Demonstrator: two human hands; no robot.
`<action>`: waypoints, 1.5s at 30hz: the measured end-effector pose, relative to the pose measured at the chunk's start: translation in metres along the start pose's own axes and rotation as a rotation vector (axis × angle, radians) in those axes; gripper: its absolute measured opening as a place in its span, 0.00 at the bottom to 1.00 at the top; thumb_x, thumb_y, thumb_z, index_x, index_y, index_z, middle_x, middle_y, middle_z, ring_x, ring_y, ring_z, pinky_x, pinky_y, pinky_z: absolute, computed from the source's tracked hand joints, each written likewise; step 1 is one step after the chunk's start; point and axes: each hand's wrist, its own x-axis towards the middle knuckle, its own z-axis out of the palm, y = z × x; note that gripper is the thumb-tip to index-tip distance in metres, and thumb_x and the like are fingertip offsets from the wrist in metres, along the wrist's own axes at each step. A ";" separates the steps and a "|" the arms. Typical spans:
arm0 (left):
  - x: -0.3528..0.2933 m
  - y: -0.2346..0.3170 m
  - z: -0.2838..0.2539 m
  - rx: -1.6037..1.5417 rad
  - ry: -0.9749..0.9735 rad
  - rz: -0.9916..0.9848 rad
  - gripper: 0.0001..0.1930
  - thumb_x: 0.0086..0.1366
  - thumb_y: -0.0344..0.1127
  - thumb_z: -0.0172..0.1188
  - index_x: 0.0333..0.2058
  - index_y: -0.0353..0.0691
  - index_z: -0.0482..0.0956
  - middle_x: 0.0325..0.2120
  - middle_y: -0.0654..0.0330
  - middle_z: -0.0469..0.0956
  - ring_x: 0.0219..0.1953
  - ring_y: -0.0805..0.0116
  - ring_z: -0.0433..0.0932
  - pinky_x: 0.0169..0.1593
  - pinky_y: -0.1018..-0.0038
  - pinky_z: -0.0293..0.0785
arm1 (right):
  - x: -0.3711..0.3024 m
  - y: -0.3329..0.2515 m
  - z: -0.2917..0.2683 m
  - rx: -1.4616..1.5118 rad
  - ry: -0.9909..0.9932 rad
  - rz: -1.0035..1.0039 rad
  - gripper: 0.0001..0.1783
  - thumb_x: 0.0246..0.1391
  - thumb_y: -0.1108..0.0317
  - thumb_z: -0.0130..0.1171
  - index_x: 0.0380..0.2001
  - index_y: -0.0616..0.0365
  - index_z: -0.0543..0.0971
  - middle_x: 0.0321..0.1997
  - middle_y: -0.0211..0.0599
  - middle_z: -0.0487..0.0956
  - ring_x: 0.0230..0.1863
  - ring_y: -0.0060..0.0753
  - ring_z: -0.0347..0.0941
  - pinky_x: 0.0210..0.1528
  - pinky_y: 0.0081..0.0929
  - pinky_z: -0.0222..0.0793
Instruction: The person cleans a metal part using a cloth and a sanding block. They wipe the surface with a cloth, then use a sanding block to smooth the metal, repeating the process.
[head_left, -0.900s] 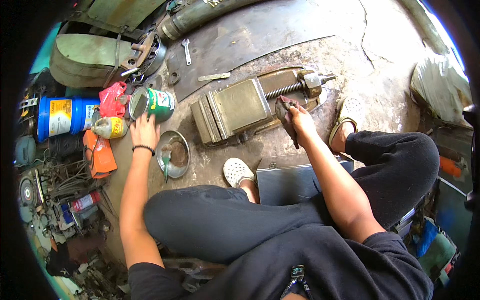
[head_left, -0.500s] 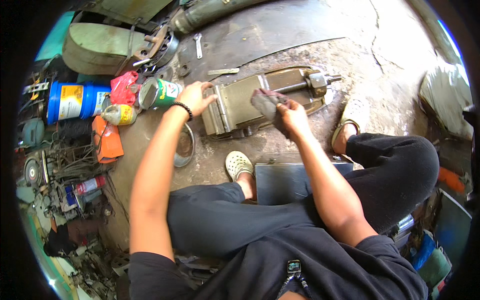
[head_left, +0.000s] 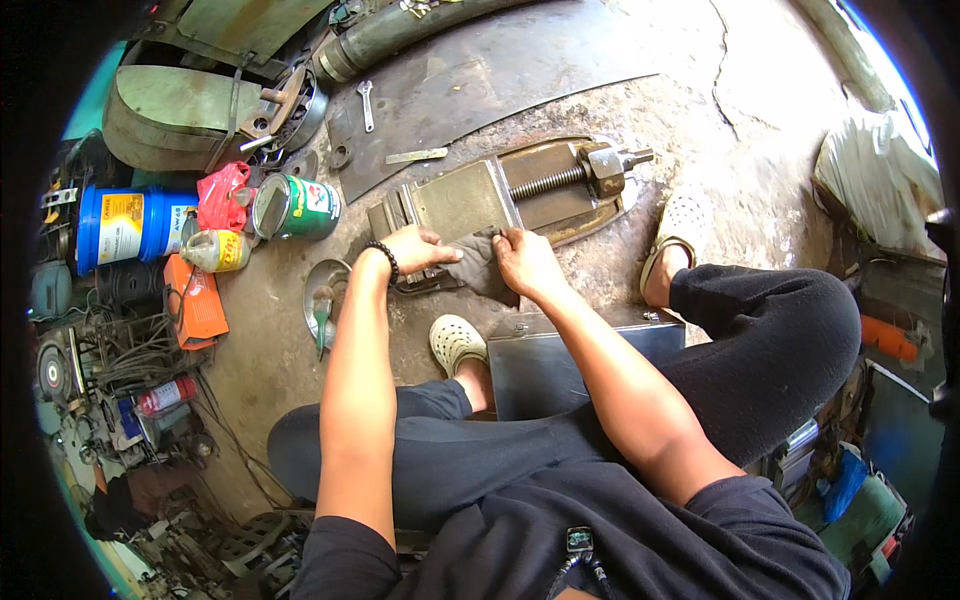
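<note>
Fingers of the left hand (head_left: 418, 248) curl flat over the near edge of the machine vise (head_left: 500, 195), pinching one end of a dark grey rag (head_left: 478, 268); the wrist bears a beaded bracelet (head_left: 386, 260) and the forearm runs straight down toward the body. Right hand (head_left: 525, 262) grips the rag's other end, knuckles up, fingers closed on the cloth, elbow bent outward. Vise and rag lie on the concrete floor (head_left: 640, 110), near a green tin can (head_left: 296, 207) to the left
</note>
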 end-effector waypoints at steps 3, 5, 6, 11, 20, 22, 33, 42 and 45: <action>0.001 -0.009 -0.027 0.088 -0.086 -0.099 0.44 0.53 0.70 0.68 0.50 0.30 0.83 0.48 0.44 0.84 0.55 0.53 0.81 0.60 0.63 0.73 | 0.018 -0.008 0.001 0.078 -0.010 0.069 0.17 0.62 0.60 0.55 0.39 0.65 0.82 0.39 0.63 0.82 0.46 0.63 0.80 0.52 0.50 0.74; 0.009 -0.016 -0.025 0.036 0.206 -0.164 0.42 0.52 0.72 0.67 0.47 0.35 0.85 0.47 0.44 0.84 0.52 0.50 0.82 0.58 0.61 0.75 | 0.037 -0.010 0.004 0.124 0.131 0.152 0.19 0.61 0.58 0.59 0.43 0.65 0.82 0.42 0.58 0.83 0.48 0.57 0.81 0.54 0.45 0.74; 0.016 -0.020 -0.021 -0.007 0.346 -0.209 0.41 0.52 0.73 0.66 0.47 0.37 0.85 0.48 0.44 0.84 0.52 0.48 0.82 0.58 0.60 0.76 | 0.044 -0.009 0.006 -0.033 0.227 0.174 0.22 0.59 0.60 0.61 0.52 0.62 0.79 0.50 0.58 0.81 0.52 0.58 0.79 0.56 0.45 0.73; 0.054 -0.040 0.032 -0.094 0.644 -0.190 0.40 0.57 0.70 0.63 0.54 0.39 0.81 0.39 0.46 0.85 0.48 0.48 0.84 0.54 0.57 0.77 | 0.059 -0.007 0.052 -0.517 0.112 -0.172 0.34 0.59 0.62 0.60 0.66 0.61 0.67 0.68 0.56 0.67 0.69 0.54 0.63 0.70 0.54 0.58; 0.076 -0.108 0.054 -0.608 0.912 -0.052 0.21 0.66 0.43 0.68 0.53 0.38 0.81 0.43 0.53 0.83 0.40 0.65 0.84 0.46 0.69 0.80 | 0.146 0.050 0.094 -0.685 -0.279 -0.637 0.33 0.68 0.52 0.49 0.72 0.52 0.63 0.79 0.46 0.56 0.80 0.51 0.48 0.79 0.50 0.41; 0.085 -0.109 0.055 -0.686 0.968 -0.037 0.19 0.67 0.41 0.67 0.52 0.37 0.81 0.43 0.54 0.82 0.39 0.67 0.83 0.46 0.70 0.79 | 0.159 0.052 0.097 -0.625 -0.132 -0.670 0.32 0.69 0.52 0.48 0.71 0.54 0.65 0.78 0.47 0.58 0.79 0.51 0.48 0.79 0.50 0.41; 0.115 -0.080 0.068 -0.392 1.326 0.133 0.18 0.67 0.36 0.64 0.53 0.35 0.79 0.48 0.48 0.79 0.51 0.51 0.79 0.57 0.60 0.74 | 0.098 0.077 0.081 -0.589 -0.228 -0.535 0.38 0.66 0.46 0.52 0.72 0.55 0.62 0.79 0.52 0.55 0.80 0.55 0.46 0.79 0.54 0.39; 0.117 -0.099 0.076 -0.321 1.512 -0.014 0.22 0.69 0.44 0.61 0.55 0.36 0.77 0.52 0.47 0.76 0.56 0.46 0.74 0.62 0.54 0.67 | 0.053 0.057 0.065 -0.708 -0.376 -0.334 0.46 0.64 0.38 0.50 0.74 0.60 0.57 0.80 0.56 0.49 0.81 0.57 0.40 0.80 0.54 0.34; 0.122 -0.113 0.063 -0.254 1.498 0.001 0.21 0.69 0.43 0.61 0.56 0.36 0.77 0.52 0.47 0.77 0.57 0.46 0.74 0.62 0.55 0.67 | 0.046 0.064 0.062 -0.685 -0.378 -0.375 0.46 0.65 0.38 0.50 0.74 0.59 0.58 0.80 0.56 0.49 0.81 0.57 0.40 0.80 0.55 0.34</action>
